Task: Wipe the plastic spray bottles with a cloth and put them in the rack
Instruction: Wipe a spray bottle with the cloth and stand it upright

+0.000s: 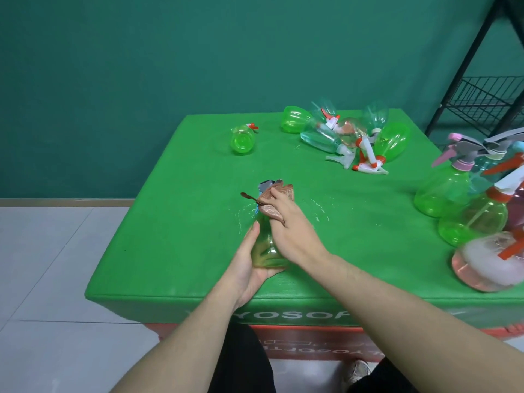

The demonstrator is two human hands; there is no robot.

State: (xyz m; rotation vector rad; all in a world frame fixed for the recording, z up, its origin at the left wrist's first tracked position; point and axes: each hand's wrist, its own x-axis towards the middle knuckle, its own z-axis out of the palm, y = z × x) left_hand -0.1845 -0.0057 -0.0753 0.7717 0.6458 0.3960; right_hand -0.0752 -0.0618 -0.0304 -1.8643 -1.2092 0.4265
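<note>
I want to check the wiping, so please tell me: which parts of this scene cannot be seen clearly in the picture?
Head view, the only one:
- Sprayer top of the held bottle: mostly covered by the brown cloth and the right hand.
- Held bottle's near side: behind the left hand.
- Black wire rack: cut off by the right edge.
- Pink bottle: cut off there too, and blurred.

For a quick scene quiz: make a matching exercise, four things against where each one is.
Things:
1. brown cloth
2. lone green bottle
3. wire rack
4. pink bottle

Places:
A. lying alone, far left of the table
B. under the right hand, on the held bottle
C. near right table corner
D. beyond the table, at right

Pairs: 1-B, 2-A, 3-D, 4-C
</note>
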